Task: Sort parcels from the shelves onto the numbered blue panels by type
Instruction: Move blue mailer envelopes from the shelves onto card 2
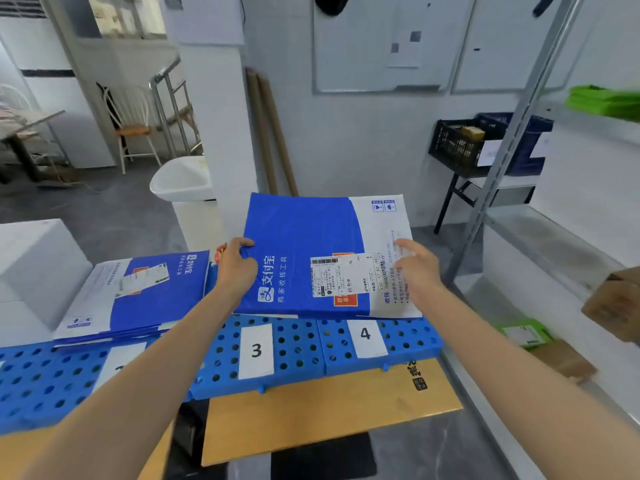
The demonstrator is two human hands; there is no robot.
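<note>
- Head view: left hand point(237, 268) pinches the left edge of a flat blue-and-white mailer point(311, 258); right hand point(417, 268) lies on it, fingers loosely spread.
- It hovers over panels 3 point(256, 351) and 4 point(365, 336), perforated blue plastic.
- Matching glossy mailers point(138, 292) are already stacked at the left end; cardboard boxes point(613, 306) remain on the shelves.

A wooden chair point(133, 129) stands far left; black crate point(457, 142) holds perhaps boxes; whiteboard point(381, 43) behind.
</note>
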